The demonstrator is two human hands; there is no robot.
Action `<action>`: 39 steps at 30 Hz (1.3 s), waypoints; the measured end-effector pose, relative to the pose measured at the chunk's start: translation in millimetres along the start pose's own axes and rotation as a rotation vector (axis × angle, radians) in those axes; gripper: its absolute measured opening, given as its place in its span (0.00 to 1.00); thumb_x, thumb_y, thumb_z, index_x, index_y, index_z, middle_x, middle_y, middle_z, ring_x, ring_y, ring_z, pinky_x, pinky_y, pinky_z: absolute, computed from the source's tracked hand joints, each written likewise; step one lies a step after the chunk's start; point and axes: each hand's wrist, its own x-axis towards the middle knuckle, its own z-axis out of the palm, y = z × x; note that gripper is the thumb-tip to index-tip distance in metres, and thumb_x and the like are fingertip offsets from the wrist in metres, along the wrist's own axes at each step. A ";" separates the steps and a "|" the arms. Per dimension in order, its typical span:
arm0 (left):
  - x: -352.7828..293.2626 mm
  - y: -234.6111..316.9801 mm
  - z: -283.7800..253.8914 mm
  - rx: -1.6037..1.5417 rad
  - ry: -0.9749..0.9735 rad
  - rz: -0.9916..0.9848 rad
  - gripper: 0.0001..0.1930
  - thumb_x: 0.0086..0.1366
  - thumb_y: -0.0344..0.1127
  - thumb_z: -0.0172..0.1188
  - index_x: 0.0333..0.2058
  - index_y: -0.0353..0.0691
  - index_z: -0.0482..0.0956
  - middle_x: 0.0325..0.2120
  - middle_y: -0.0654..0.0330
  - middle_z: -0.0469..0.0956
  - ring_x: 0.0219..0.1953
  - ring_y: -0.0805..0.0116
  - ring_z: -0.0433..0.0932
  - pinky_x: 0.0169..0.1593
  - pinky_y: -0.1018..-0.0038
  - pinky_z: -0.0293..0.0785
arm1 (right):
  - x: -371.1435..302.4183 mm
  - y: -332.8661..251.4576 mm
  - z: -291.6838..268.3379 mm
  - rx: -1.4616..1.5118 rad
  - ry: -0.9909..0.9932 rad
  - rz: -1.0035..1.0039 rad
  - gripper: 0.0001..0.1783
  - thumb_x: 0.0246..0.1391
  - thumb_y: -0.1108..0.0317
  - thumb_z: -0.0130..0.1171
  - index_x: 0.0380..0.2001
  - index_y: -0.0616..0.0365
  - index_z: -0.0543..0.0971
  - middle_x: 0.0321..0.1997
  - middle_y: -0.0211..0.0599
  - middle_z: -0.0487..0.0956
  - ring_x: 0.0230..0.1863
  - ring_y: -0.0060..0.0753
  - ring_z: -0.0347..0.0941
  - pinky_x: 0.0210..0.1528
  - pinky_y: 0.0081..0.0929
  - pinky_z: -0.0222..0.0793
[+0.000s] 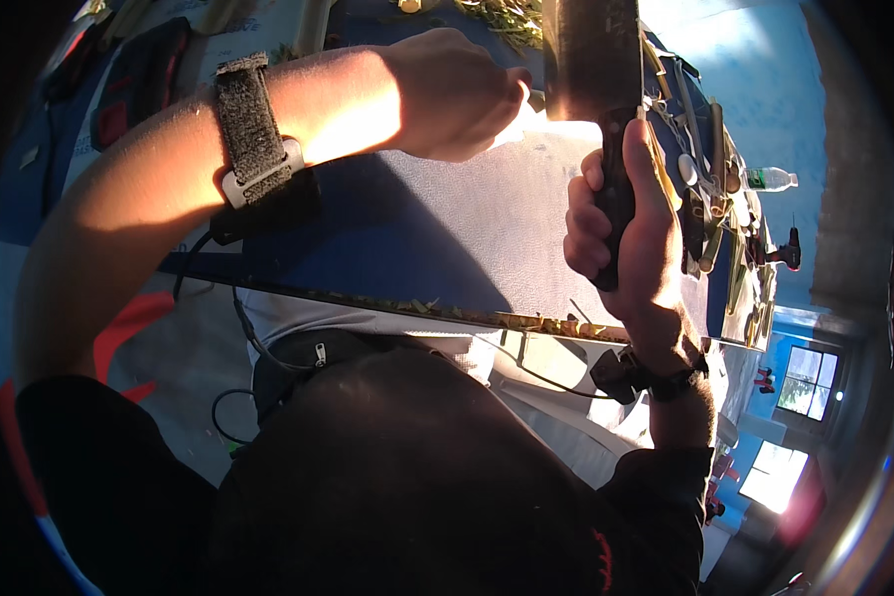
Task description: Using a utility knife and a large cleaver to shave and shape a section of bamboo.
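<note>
My right hand is wrapped around the black handle of a cleaver. Its broad blade points away from me, up to the top edge of the view. Left of the blade, my left hand is curled closed over the table. Something pale shows by its fingertips, but glare and the fingers hide what it is. A gap separates my left fingertips from the blade. The blue table surface lies under both hands, with a bright sunlit patch between them.
Green and straw-coloured plant scraps lie at the far side. Along the right edge are sticks, cords and a clear plastic bottle, with a red-and-black power tool beyond. A black-and-red case sits at the far left. Cables hang by my wrists.
</note>
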 end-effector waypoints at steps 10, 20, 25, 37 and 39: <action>5.0 3.3 6.1 0.026 -0.027 -0.097 0.17 0.76 0.43 0.58 0.43 0.30 0.72 0.24 0.47 0.84 0.32 0.49 0.87 0.38 0.60 0.82 | -85.3 43.3 -8.9 0.031 0.062 0.129 0.33 0.73 0.31 0.42 0.33 0.52 0.68 0.17 0.28 0.64 0.12 0.20 0.56 0.14 0.22 0.54; 1.7 -2.4 7.2 -0.014 0.055 -0.051 0.17 0.75 0.43 0.58 0.41 0.31 0.71 0.24 0.45 0.83 0.32 0.43 0.85 0.38 0.55 0.80 | -132.5 53.9 1.6 -0.091 0.132 0.205 0.34 0.73 0.30 0.36 0.33 0.51 0.66 0.16 0.28 0.62 0.11 0.21 0.53 0.13 0.23 0.51; 3.4 -2.2 5.5 -0.054 0.006 -0.083 0.16 0.74 0.41 0.58 0.39 0.30 0.71 0.23 0.43 0.82 0.32 0.43 0.85 0.37 0.53 0.79 | -97.8 46.0 -3.8 -0.039 0.149 0.168 0.33 0.73 0.30 0.36 0.33 0.50 0.66 0.14 0.27 0.61 0.07 0.20 0.52 0.10 0.22 0.51; -4.9 -5.7 1.6 0.000 0.049 0.031 0.13 0.70 0.33 0.52 0.42 0.27 0.77 0.26 0.52 0.85 0.32 0.52 0.88 0.36 0.57 0.81 | -10.7 19.7 0.3 -0.077 0.072 -0.023 0.34 0.72 0.29 0.39 0.32 0.50 0.67 0.14 0.25 0.59 0.08 0.20 0.50 0.11 0.21 0.48; -4.5 -6.3 -4.1 -0.095 -0.001 -0.050 0.14 0.71 0.32 0.51 0.41 0.24 0.78 0.21 0.51 0.83 0.28 0.51 0.87 0.33 0.58 0.81 | -1.1 13.2 2.7 -0.034 0.045 -0.052 0.33 0.74 0.31 0.36 0.31 0.50 0.68 0.14 0.26 0.60 0.07 0.21 0.51 0.09 0.22 0.49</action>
